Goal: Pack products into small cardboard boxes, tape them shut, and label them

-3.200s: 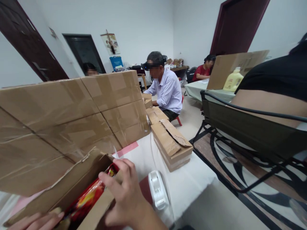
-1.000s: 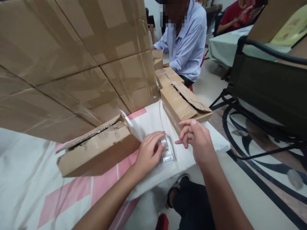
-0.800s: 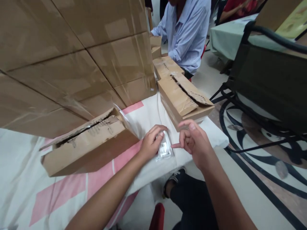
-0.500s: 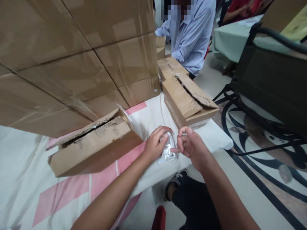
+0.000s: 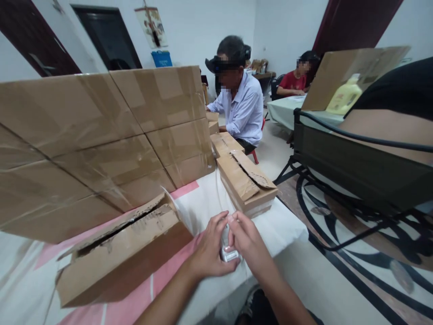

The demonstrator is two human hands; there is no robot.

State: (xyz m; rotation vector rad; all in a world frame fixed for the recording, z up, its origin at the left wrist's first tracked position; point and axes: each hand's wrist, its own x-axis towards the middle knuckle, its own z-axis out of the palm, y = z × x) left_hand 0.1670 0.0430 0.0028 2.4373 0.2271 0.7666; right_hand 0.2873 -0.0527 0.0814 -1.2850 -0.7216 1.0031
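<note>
A small clear packet (image 5: 231, 256) with a white printed label lies low over the near corner of the cloth-covered table, between my two hands. My left hand (image 5: 210, 247) is curled round its left side, thumb along the near end and fingers at the far end. From the right, my right hand (image 5: 246, 235) closes on the packet, with thumb and forefinger pinched together at its far end and another finger bent against its face. Both hands cover much of the packet, so its contents cannot be made out.
A torn-topped carton (image 5: 125, 253) lies to the left, another carton (image 5: 248, 180) beyond my hands. Stacked taped cartons (image 5: 101, 135) wall off the table's back. A person in a light blue shirt (image 5: 241, 113) sits past them. A folding cot (image 5: 358, 176) stands right.
My view has tilted up, showing more of the room. My right hand has come in against the packet, its pointing finger now bent. My left thumb has shifted to the near end.
</note>
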